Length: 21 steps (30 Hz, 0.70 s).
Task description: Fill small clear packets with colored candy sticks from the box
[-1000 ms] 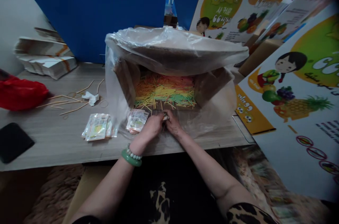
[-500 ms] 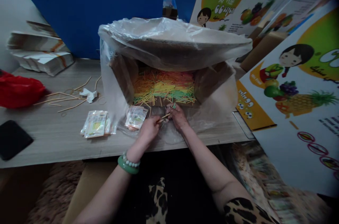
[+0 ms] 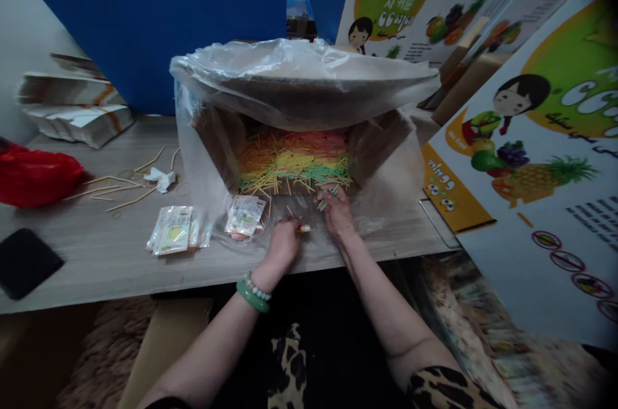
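Thin sticks (image 3: 294, 161) in orange, yellow, pink and green lie in an opened cardboard box (image 3: 219, 138) lined with a clear plastic bag (image 3: 391, 180). My left hand (image 3: 284, 243) is closed in front of the box, with the pale ends of a few sticks poking out at its right. Just right of it, at the box's front edge, my right hand (image 3: 337, 212) pinches several green and pinkish sticks (image 3: 327, 198). Small printed sachets (image 3: 244, 214) lie on the plastic left of my left hand. More sachets (image 3: 174, 230) form a pile farther left.
Bent tan sticks (image 3: 130, 183) and a crumpled white tissue (image 3: 161, 179) lie on the table (image 3: 120, 274). At the left are a red bag (image 3: 41, 171), a black phone-like slab (image 3: 29, 262) and stacked flat packaging (image 3: 77, 109). Large printed cartons (image 3: 521, 164) stand at the right.
My hands have drawn apart: the left has come slightly nearer to me, the right has moved right with green sticks in its fingers. The whole view has shifted slightly.
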Each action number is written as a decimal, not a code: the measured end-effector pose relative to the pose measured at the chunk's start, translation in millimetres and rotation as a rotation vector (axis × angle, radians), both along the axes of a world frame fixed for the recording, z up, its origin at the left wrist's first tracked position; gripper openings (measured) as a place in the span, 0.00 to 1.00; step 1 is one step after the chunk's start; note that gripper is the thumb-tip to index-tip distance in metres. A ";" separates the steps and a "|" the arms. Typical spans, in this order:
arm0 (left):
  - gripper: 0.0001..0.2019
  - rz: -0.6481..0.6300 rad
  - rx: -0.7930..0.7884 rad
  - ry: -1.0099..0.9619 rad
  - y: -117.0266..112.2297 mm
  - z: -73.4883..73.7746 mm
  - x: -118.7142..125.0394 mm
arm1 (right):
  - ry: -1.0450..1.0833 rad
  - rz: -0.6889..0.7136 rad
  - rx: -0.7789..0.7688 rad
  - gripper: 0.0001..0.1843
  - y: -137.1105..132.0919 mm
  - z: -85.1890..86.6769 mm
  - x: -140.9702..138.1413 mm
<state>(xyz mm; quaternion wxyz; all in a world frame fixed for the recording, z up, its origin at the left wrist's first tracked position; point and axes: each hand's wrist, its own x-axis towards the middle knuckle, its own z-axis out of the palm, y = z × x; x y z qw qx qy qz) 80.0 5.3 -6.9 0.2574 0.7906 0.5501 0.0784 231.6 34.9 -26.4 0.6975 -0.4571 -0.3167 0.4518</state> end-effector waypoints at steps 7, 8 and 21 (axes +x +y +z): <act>0.05 0.192 -0.045 -0.635 13.1 -20.5 -28.1 | -0.053 0.366 -0.335 0.13 -25.0 4.9 -8.3; 0.05 0.190 -0.031 -0.699 12.7 -20.5 -30.5 | -0.028 0.443 -0.333 0.15 -26.0 6.6 -15.4; 0.08 0.202 -0.075 -0.765 -4.9 1.3 -58.1 | -0.629 0.262 -0.207 0.10 3.5 14.2 -24.2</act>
